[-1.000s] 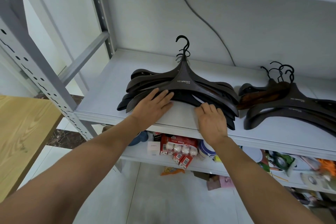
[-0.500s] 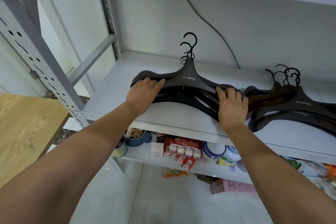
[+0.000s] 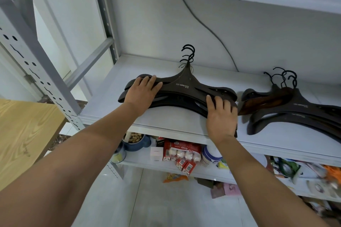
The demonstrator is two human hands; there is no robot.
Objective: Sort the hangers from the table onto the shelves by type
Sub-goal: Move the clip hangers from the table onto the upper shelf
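A stack of dark brown wide-shouldered hangers (image 3: 186, 88) with black hooks lies on the grey shelf (image 3: 114, 105). My left hand (image 3: 142, 92) lies flat on the stack's left shoulder end. My right hand (image 3: 221, 116) presses on its right shoulder end, fingers spread over the edge. A second pile of dark hangers (image 3: 295, 112), with one reddish-brown wooden hanger (image 3: 265, 101) on top, lies to the right on the same shelf, hooks pointing to the wall.
A wooden table (image 3: 22, 134) stands at the left beside the perforated grey upright (image 3: 36, 79). The lower shelf (image 3: 212, 173) holds a bowl, boxes, jars and clutter. A black cable (image 3: 212, 31) runs down the back wall. An upper shelf board hangs overhead.
Both hands slid from the stack's front edge out to its two shoulder ends. The splayed hangers were pushed back and drawn into a tighter stack.
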